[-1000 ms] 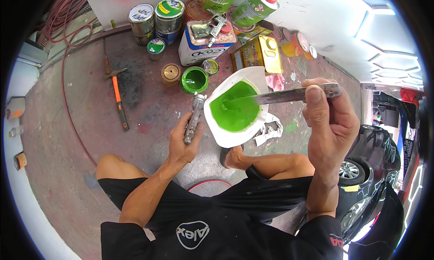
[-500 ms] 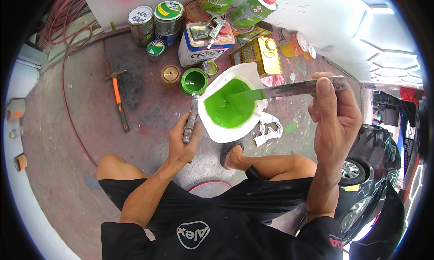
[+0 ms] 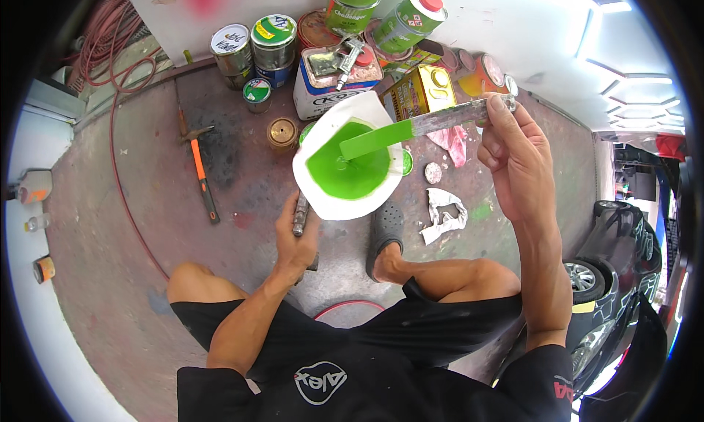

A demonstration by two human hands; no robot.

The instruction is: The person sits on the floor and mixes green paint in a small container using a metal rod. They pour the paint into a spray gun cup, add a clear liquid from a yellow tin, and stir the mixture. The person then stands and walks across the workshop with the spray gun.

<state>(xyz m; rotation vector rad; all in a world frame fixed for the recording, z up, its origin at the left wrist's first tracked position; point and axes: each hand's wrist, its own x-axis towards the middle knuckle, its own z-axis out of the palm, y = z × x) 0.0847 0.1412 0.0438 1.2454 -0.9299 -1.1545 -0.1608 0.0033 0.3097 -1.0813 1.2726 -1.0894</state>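
Observation:
My left hand (image 3: 297, 239) is closed around a paint-spattered metal spray gun (image 3: 301, 215), mostly hidden by the fingers and the white cone above. That wide paper strainer (image 3: 312, 195) holds bright green paint (image 3: 348, 181); whether it rests on the gun is hidden. Between thumb and fingers, my right hand (image 3: 517, 162) pinches the far end of a flat mixing stick (image 3: 447, 119). Its lower part is coated green and slants over the paint, the tip at or just above the surface. Behind the strainer, a green-rimmed can (image 3: 306, 133) shows only at its edge.
A brass-coloured can (image 3: 283, 134), a yellow metal can (image 3: 422, 92) and a white square tin (image 3: 323, 99) carrying another spray gun (image 3: 350, 63) stand ahead. An orange-handled hammer (image 3: 199, 169) lies left. A crumpled white cloth (image 3: 444, 217) lies right, with a dark car (image 3: 616, 275) beyond.
The strainer has shifted left and up, now covering most of the open green can. The stick has moved left and turned, showing more of its green-coated face. My right hand has moved left.

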